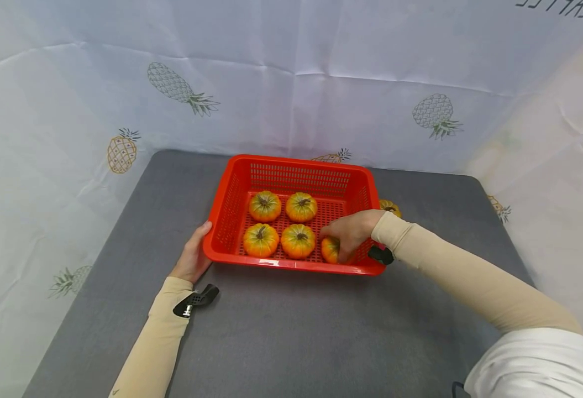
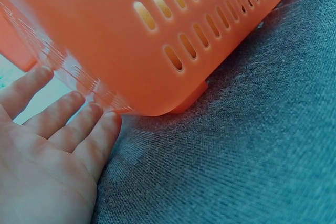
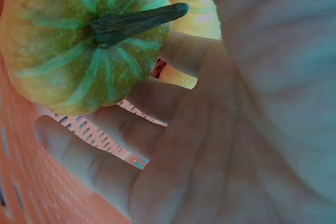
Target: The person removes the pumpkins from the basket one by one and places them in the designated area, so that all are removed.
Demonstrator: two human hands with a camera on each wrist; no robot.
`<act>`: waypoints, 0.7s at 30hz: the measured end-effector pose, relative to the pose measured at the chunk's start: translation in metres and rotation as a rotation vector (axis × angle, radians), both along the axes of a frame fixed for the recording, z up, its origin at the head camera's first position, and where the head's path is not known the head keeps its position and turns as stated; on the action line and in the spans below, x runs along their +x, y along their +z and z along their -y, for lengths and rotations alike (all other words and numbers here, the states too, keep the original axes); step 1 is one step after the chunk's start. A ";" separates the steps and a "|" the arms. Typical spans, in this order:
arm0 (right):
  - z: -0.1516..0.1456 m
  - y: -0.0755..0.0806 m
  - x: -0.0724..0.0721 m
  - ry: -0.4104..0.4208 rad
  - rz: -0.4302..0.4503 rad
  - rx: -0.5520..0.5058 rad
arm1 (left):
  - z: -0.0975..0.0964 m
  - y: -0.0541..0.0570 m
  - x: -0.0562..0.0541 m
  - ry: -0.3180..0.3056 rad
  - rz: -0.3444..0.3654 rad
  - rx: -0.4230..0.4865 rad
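A red plastic basket (image 1: 296,267) with slotted walls stands on the grey table. Inside, towards its right end, my right hand (image 1: 353,229) holds a small orange pumpkin (image 1: 329,250), the fingers round its side. The right wrist view shows that pumpkin's dark stem (image 3: 142,22) and green-streaked top near the basket wall. Several similar pumpkins sit left of it in two rows, among them a front one (image 1: 298,241) and a back one (image 1: 301,207). My left hand (image 1: 194,255) rests against the basket's left end, its straight fingertips (image 2: 110,121) at the outer wall.
Another pumpkin (image 1: 389,207) lies outside the basket at the right, partly hidden by my right arm. The grey table (image 1: 296,331) extends round the basket. A white cloth with pineapple prints (image 1: 291,99) hangs behind the table and along its sides.
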State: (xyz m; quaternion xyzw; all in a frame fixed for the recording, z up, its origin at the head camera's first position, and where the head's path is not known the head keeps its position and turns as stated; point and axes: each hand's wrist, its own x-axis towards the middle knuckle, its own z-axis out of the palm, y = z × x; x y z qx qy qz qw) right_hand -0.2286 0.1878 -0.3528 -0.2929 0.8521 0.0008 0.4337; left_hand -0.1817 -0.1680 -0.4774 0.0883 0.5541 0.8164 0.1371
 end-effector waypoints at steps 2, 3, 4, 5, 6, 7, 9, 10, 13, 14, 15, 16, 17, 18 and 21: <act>0.000 0.000 0.000 0.001 0.001 0.001 | 0.000 -0.001 0.000 0.003 -0.001 -0.004; 0.000 0.000 0.000 0.000 0.001 0.004 | 0.000 -0.001 0.000 0.004 0.000 -0.004; 0.000 0.000 0.000 -0.001 0.000 0.005 | 0.000 -0.001 0.000 0.005 0.001 -0.004; 0.000 0.000 0.000 -0.002 -0.001 0.003 | 0.000 -0.001 0.000 0.005 0.001 -0.004; 0.000 0.000 0.000 -0.008 0.000 0.001 | 0.000 -0.001 0.000 0.006 0.001 -0.003; 0.000 0.000 0.000 -0.017 -0.002 -0.003 | 0.000 -0.001 0.000 0.005 0.000 -0.002; 0.000 0.000 0.000 -0.038 -0.002 -0.014 | 0.000 0.000 0.001 0.003 0.001 0.004; 0.000 0.000 0.000 -0.049 -0.003 -0.021 | 0.000 0.000 0.001 0.001 0.000 0.006; 0.000 0.001 0.002 -0.066 -0.010 -0.034 | 0.000 0.000 0.002 -0.002 -0.002 0.010; 0.000 0.002 0.002 -0.063 -0.015 -0.037 | 0.000 0.001 0.002 -0.003 -0.003 0.009; 0.000 0.002 0.003 -0.060 -0.021 -0.040 | 0.000 0.001 0.002 -0.005 -0.004 0.008; 0.000 0.003 0.003 -0.054 -0.028 -0.045 | 0.000 0.001 0.002 -0.006 -0.004 0.007; 0.000 0.003 0.004 -0.043 -0.035 -0.052 | 0.000 0.001 0.001 -0.006 -0.005 0.007; 0.000 0.003 0.004 -0.032 -0.044 -0.061 | 0.000 0.001 0.001 -0.007 -0.006 0.007; -0.001 0.003 0.004 -0.004 -0.062 -0.083 | 0.001 0.001 0.001 -0.011 -0.008 0.010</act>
